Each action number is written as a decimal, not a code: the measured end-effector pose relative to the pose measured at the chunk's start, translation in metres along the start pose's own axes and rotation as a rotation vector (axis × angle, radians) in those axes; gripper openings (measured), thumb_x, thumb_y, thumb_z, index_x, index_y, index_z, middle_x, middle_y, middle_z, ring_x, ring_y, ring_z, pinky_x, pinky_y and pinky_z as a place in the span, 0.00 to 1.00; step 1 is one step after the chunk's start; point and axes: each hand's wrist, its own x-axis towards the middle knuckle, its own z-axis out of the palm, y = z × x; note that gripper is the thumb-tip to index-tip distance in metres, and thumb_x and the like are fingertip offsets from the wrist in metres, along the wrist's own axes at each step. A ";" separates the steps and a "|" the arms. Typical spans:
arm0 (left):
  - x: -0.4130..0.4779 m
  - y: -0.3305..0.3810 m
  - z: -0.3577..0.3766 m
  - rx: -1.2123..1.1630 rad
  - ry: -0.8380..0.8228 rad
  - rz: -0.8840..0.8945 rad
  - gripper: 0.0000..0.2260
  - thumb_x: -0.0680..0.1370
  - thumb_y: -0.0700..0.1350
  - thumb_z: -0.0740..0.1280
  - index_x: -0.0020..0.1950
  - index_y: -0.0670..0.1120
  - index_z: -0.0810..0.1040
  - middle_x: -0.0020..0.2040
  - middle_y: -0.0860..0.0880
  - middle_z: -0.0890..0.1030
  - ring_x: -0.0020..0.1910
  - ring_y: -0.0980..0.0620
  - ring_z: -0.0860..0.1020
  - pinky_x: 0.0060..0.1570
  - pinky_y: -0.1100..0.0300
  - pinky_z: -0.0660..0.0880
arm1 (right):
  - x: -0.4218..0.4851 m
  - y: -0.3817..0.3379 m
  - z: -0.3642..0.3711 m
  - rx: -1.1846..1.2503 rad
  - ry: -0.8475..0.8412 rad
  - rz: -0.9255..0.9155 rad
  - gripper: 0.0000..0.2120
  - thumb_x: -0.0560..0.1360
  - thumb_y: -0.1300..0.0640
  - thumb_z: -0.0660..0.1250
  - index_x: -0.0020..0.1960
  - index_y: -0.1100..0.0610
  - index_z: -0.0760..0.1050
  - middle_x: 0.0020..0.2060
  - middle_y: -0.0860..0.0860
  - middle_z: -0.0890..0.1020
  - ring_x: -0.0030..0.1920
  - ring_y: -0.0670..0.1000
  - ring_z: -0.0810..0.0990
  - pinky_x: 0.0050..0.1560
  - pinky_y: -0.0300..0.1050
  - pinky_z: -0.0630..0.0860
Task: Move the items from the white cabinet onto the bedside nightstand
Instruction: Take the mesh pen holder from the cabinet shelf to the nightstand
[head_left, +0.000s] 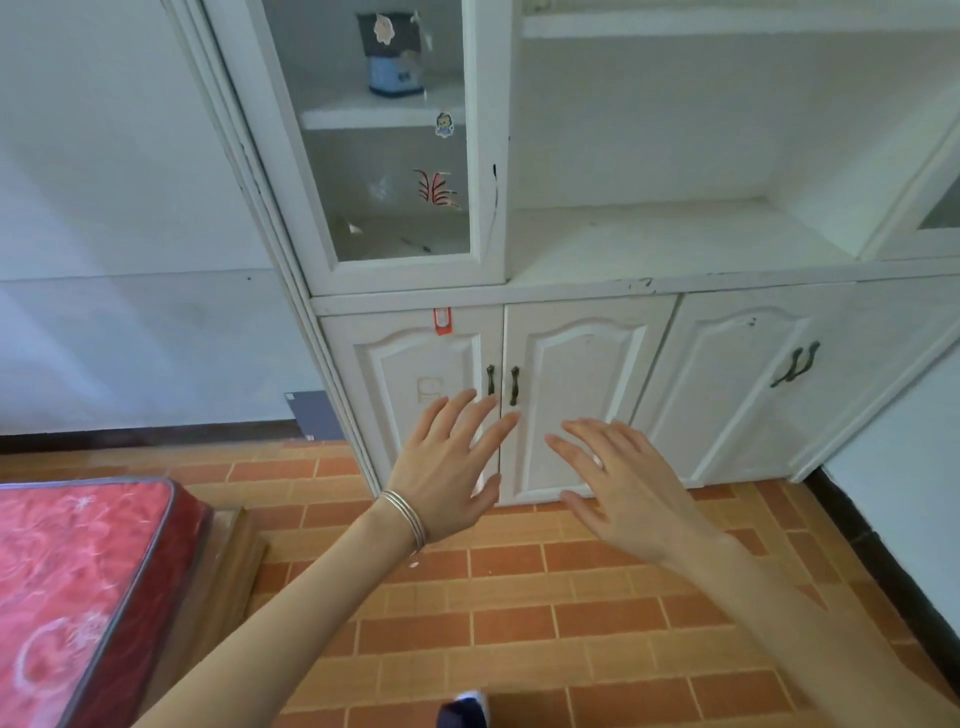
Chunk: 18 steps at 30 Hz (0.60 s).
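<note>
White cabinet (670, 283) stands against the wall; both hands are raised before its lower double doors (571, 395). Left hand (447, 467) is spread wide, fingers straight, holding nothing; its fingertips lie over the dark handles (502, 385), contact cannot be told. Right hand (623, 483) is likewise flat and splayed, empty, just right of the left. Bangles (408, 517) sit on the left wrist. A blue container (393, 67) stands on a shelf behind the cabinet's upper-left glass door (363, 171). A red mattress (67, 582) lies left of the cabinet; brick-patterned floor (571, 623) is below.
</note>
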 end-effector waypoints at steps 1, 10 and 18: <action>0.009 -0.007 0.003 0.002 0.008 0.000 0.28 0.72 0.56 0.56 0.70 0.48 0.69 0.66 0.43 0.73 0.66 0.40 0.69 0.65 0.43 0.65 | 0.011 0.006 0.002 0.000 0.004 -0.005 0.26 0.76 0.43 0.52 0.70 0.54 0.67 0.65 0.54 0.73 0.66 0.54 0.70 0.67 0.55 0.64; 0.120 -0.091 0.012 0.048 0.162 0.024 0.26 0.72 0.55 0.57 0.68 0.48 0.70 0.65 0.42 0.74 0.65 0.39 0.70 0.65 0.43 0.64 | 0.123 0.063 -0.003 -0.080 0.104 -0.008 0.26 0.76 0.43 0.52 0.69 0.54 0.67 0.63 0.54 0.74 0.64 0.55 0.71 0.66 0.54 0.66; 0.225 -0.168 -0.019 0.126 0.302 0.089 0.26 0.72 0.54 0.57 0.68 0.47 0.72 0.65 0.42 0.74 0.65 0.39 0.70 0.65 0.43 0.65 | 0.217 0.113 -0.033 -0.163 0.184 0.029 0.26 0.79 0.43 0.48 0.68 0.55 0.69 0.63 0.54 0.74 0.64 0.54 0.71 0.66 0.51 0.58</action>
